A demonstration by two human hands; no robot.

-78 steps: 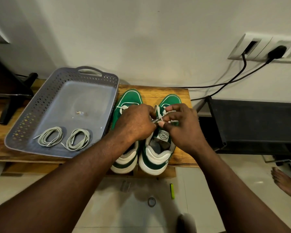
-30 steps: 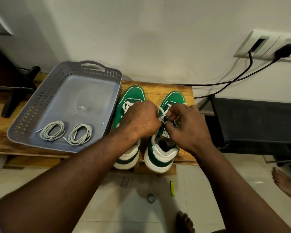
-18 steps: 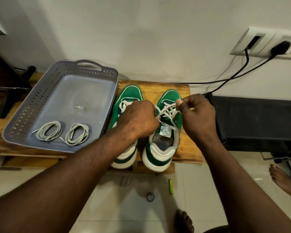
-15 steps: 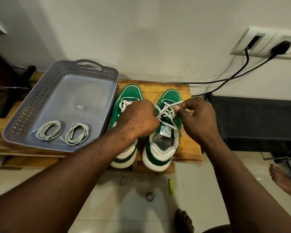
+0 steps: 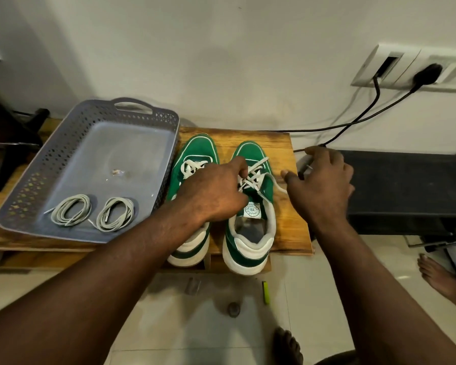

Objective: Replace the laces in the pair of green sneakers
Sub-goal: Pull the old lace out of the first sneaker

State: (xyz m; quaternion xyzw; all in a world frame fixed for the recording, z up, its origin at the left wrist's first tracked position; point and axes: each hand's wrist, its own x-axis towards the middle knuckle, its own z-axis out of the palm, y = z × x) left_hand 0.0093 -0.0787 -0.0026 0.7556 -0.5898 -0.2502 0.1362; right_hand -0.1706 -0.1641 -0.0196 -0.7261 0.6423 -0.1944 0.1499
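Two green sneakers with white soles stand side by side on a wooden bench point(image 5: 281, 143), toes toward the wall. My left hand point(image 5: 213, 193) lies across the left sneaker point(image 5: 198, 150) and pinches the white lace point(image 5: 257, 168) over the tongue of the right sneaker point(image 5: 250, 151). That lace is loose, and one end trails right across the wood toward my right hand point(image 5: 324, 185). The right hand hovers beside the shoe with fingers spread and nothing in it. Two coiled grey laces point(image 5: 71, 209) point(image 5: 115, 214) lie in a grey basket point(image 5: 63, 159).
The basket stands to the left of the shoes on the bench. A black box point(image 5: 406, 185) sits to the right, with cables point(image 5: 353, 122) running up to a wall socket. A small green object point(image 5: 266, 292) and bare feet point(image 5: 445, 283) are on the tiled floor.
My right hand pulled the lace of the right sneaker out to the right, then let it go and opened. The left hand stayed at the lacing.
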